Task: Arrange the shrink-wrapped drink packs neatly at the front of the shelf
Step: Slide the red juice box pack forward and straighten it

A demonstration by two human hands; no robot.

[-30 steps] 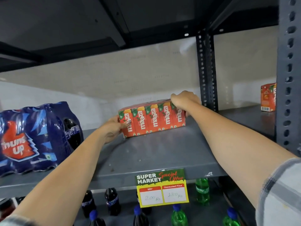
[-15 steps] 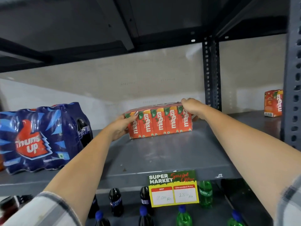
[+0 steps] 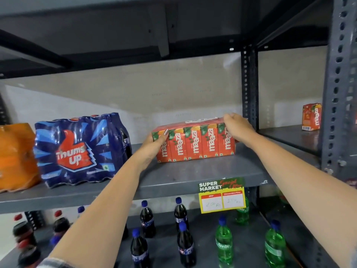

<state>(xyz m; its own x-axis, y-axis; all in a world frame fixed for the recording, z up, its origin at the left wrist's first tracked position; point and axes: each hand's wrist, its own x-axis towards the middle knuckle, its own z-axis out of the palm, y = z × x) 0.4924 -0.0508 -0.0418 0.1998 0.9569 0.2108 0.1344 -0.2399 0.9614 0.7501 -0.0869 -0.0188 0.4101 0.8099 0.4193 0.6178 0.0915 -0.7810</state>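
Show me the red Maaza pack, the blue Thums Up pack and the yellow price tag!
Maaza pack (image 3: 195, 145), head view, middle carton's front.
Thums Up pack (image 3: 77, 151), head view, on the red logo.
yellow price tag (image 3: 222, 200), head view, between its white boxes.

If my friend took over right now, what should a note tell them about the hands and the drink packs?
Left hand: gripping the left end of the Maaza pack.
Right hand: gripping its top right corner.
Maaza pack sits mid-shelf, set back from the front edge of the shelf.
Thums Up pack and orange pack stand nearer the front, to the left.
Done: those two look placed.
Left: pull the Maaza pack forward and square it up.
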